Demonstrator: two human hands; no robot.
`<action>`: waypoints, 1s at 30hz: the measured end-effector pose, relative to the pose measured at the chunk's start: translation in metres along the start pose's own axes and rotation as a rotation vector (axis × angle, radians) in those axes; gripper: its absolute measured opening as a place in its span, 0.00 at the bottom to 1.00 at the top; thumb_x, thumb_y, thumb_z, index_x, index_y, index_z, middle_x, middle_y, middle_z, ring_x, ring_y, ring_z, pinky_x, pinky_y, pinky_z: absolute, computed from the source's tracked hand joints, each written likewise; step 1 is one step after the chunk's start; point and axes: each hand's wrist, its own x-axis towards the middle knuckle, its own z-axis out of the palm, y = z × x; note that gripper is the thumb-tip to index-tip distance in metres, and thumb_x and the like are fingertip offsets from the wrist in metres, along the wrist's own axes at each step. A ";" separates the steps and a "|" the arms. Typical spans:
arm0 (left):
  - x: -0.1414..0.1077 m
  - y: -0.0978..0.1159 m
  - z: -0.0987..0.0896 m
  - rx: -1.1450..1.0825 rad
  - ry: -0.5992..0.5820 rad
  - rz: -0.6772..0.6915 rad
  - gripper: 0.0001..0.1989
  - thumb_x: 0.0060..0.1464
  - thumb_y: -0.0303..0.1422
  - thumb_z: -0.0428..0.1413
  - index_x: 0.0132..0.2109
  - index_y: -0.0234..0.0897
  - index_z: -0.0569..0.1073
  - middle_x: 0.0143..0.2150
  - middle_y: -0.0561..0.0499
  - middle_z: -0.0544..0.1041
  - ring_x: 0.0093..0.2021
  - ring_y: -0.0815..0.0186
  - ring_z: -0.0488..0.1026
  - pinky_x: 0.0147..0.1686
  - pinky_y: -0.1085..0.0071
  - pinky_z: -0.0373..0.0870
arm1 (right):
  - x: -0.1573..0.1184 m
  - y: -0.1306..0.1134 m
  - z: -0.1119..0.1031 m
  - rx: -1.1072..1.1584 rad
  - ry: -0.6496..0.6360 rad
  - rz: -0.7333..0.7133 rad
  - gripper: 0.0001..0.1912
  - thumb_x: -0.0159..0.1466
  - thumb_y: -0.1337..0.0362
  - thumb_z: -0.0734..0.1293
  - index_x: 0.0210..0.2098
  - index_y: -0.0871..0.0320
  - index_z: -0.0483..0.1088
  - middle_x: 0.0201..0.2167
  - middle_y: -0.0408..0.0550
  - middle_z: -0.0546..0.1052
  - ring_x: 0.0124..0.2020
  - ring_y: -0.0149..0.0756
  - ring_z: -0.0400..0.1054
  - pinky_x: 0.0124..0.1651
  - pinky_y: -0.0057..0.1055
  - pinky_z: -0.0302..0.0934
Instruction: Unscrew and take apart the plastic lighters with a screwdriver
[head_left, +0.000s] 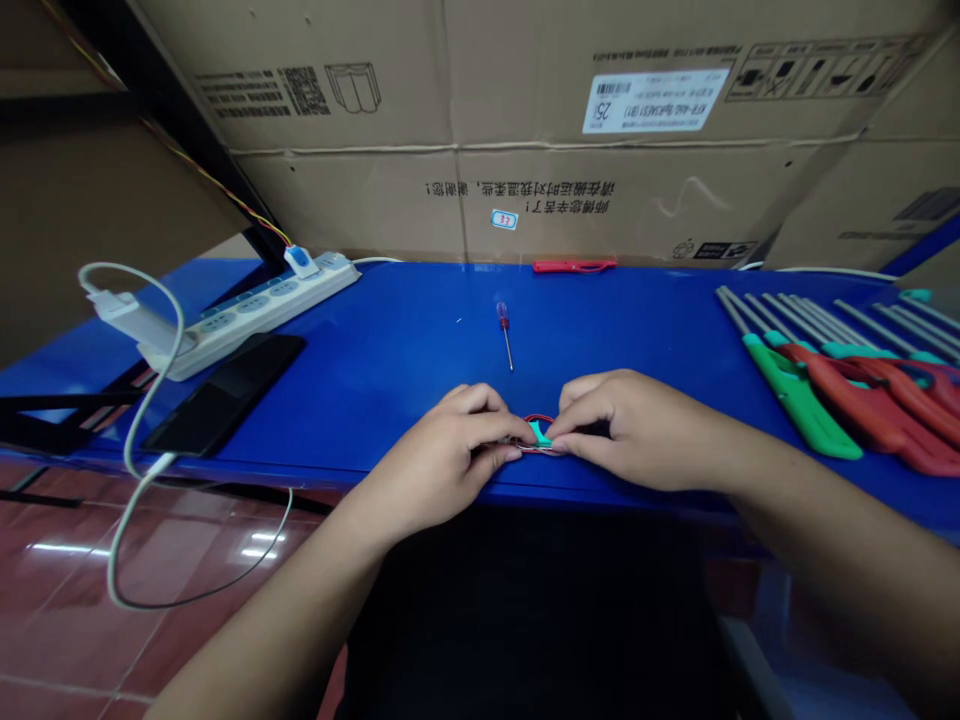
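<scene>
Near the front edge of the blue table, my left hand [474, 440] pinches the left end of a small teal piece with thin red and dark wires [541, 433]. On its other end are the fingertips of my right hand [619, 428], also closed. My fingers cover most of the piece, so its full shape is hidden. Just beyond my hands lies a small screwdriver [505, 330] with a purple-red handle, its tip pointing toward me.
Several long-nosed lighters [847, 390] with green and red handles lie at right. A red lighter-like casing [574, 266] rests by the cardboard boxes [360, 200] at the back. On the left are a white power strip [255, 312], a black phone [225, 392] and a looping white cable [114, 560].
</scene>
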 end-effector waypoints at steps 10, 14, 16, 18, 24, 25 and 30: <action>0.000 -0.001 -0.001 0.007 0.021 -0.023 0.11 0.63 0.31 0.58 0.52 0.41 0.77 0.44 0.49 0.75 0.45 0.64 0.71 0.49 0.64 0.69 | 0.011 0.004 -0.002 0.138 -0.092 0.249 0.10 0.61 0.54 0.70 0.35 0.49 0.83 0.33 0.43 0.81 0.31 0.33 0.71 0.34 0.30 0.61; -0.001 -0.002 0.000 0.019 0.039 0.013 0.11 0.63 0.32 0.58 0.51 0.42 0.79 0.43 0.49 0.76 0.43 0.65 0.73 0.48 0.65 0.71 | 0.012 0.002 -0.002 0.136 -0.090 0.266 0.11 0.61 0.54 0.69 0.33 0.51 0.82 0.32 0.43 0.80 0.30 0.32 0.70 0.33 0.29 0.60; -0.001 -0.002 0.001 0.027 0.058 0.021 0.11 0.63 0.33 0.58 0.51 0.42 0.80 0.43 0.49 0.77 0.43 0.65 0.74 0.47 0.65 0.71 | 0.011 0.000 -0.002 0.124 -0.080 0.244 0.10 0.61 0.55 0.69 0.33 0.52 0.82 0.32 0.44 0.80 0.30 0.31 0.70 0.33 0.29 0.60; -0.002 -0.003 0.002 0.037 0.093 0.012 0.10 0.61 0.34 0.60 0.50 0.41 0.80 0.43 0.49 0.79 0.42 0.65 0.75 0.44 0.66 0.72 | 0.009 -0.001 -0.001 0.097 -0.057 0.218 0.09 0.62 0.58 0.69 0.34 0.53 0.82 0.32 0.45 0.79 0.32 0.32 0.70 0.34 0.29 0.61; -0.007 -0.003 0.006 0.084 0.177 0.092 0.07 0.61 0.33 0.60 0.45 0.40 0.80 0.44 0.50 0.82 0.44 0.64 0.77 0.47 0.64 0.73 | 0.002 -0.003 0.002 0.069 -0.010 0.183 0.11 0.64 0.60 0.66 0.37 0.55 0.81 0.35 0.46 0.78 0.32 0.32 0.70 0.35 0.29 0.62; -0.008 -0.003 0.006 0.086 0.175 0.070 0.08 0.61 0.32 0.61 0.47 0.40 0.79 0.44 0.50 0.82 0.45 0.63 0.77 0.47 0.64 0.74 | 0.002 -0.003 0.003 0.060 -0.002 0.175 0.11 0.64 0.60 0.66 0.37 0.55 0.81 0.35 0.46 0.77 0.32 0.32 0.70 0.35 0.30 0.62; -0.006 0.001 0.003 0.068 0.136 -0.093 0.17 0.59 0.34 0.62 0.54 0.40 0.73 0.47 0.48 0.80 0.46 0.61 0.77 0.47 0.62 0.74 | 0.001 -0.004 0.007 0.028 0.039 0.132 0.12 0.66 0.60 0.65 0.39 0.55 0.81 0.36 0.47 0.77 0.32 0.31 0.69 0.36 0.30 0.61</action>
